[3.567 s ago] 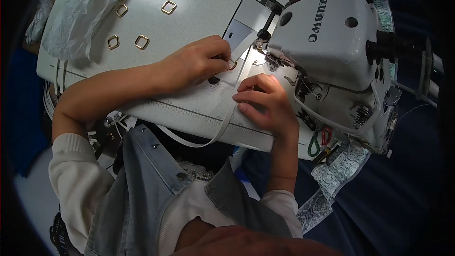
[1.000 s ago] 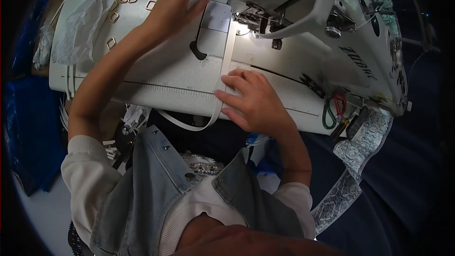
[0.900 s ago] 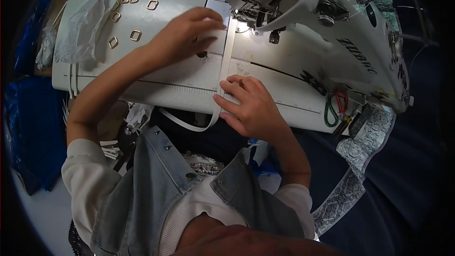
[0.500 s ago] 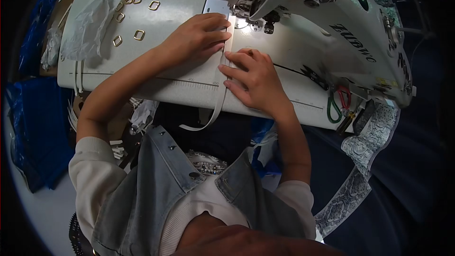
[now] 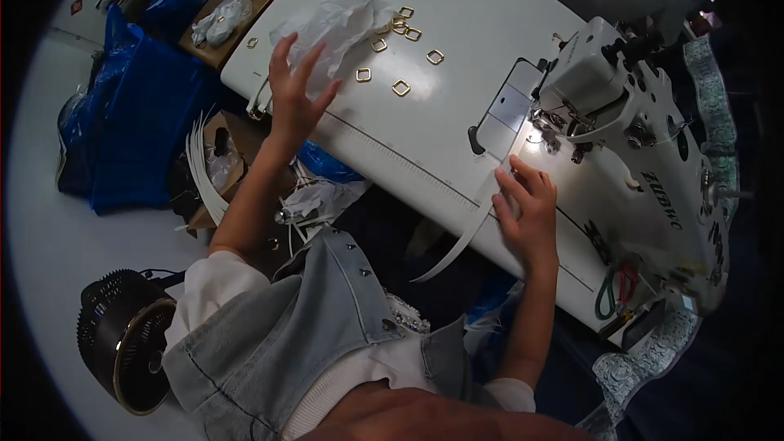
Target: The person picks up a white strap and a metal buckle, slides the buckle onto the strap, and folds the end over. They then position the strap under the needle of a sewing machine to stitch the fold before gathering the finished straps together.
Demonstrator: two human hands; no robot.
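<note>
- I am holding my left hand (image 5: 298,102) spread in the upper left, its fingers apart and gripping nothing visible; it is covering part of one white plastic bag (image 5: 351,24) (whether they are touching, I cannot tell).
- My right hand (image 5: 527,204), right of centre, is resting its fingertips on one pale strap (image 5: 464,243), fingers bent and slightly apart, not visibly pinching.
- The strap is running from beside the lit needle area of one sewing machine (image 5: 584,73), under my fingertips and over the table's (image 5: 441,126) front edge, its free end hanging near the centre.
- Four single gold rings (image 5: 400,88) are lying apart, upper centre; just above, at least four more are clustering (overlap is hiding the exact count).
- One further ring (image 5: 251,42) is lying at the table's left edge.
- One green handle (image 5: 604,296) and one red handle (image 5: 628,282) are sitting lower right, with black snips (image 5: 597,241) just above.
- One black fan (image 5: 131,343) is standing lower left; patterned lace (image 5: 653,351) is trailing lower right.
</note>
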